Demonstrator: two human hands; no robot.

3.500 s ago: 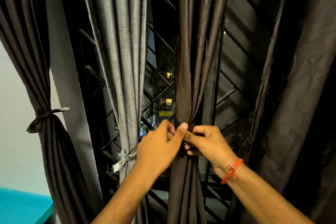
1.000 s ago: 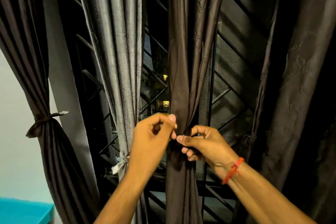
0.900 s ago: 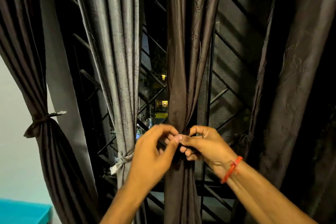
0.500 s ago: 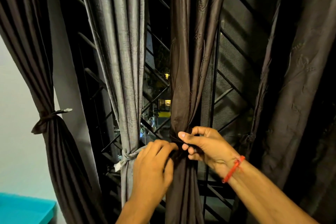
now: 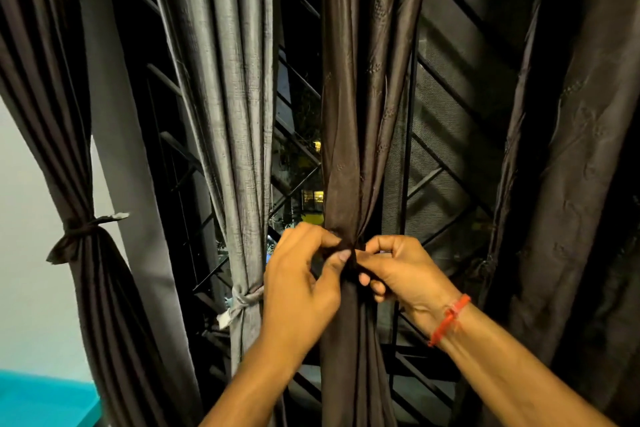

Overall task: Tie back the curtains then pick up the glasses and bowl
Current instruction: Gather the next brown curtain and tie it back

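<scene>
A dark brown curtain (image 5: 360,135) hangs gathered in the middle of the window. At its waist sits a dark tie-back (image 5: 350,255), and both hands work on it. My left hand (image 5: 301,284) pinches the tie from the left with thumb and curled fingers. My right hand (image 5: 401,274), with a red band at the wrist, pinches it from the right. The knot itself is mostly hidden by my fingers. No glasses or bowl are in view.
A grey curtain (image 5: 239,121) hangs tied with a pale band (image 5: 242,302) to the left. A dark curtain (image 5: 52,114) at far left is tied too. Another dark curtain (image 5: 571,166) hangs loose on the right. Window grille (image 5: 446,149) behind; a teal surface (image 5: 45,399) at bottom left.
My left hand dropped low beside the curtain half a second ago, then rose back to the tie. Both hands again pinch it at the curtain's waist.
</scene>
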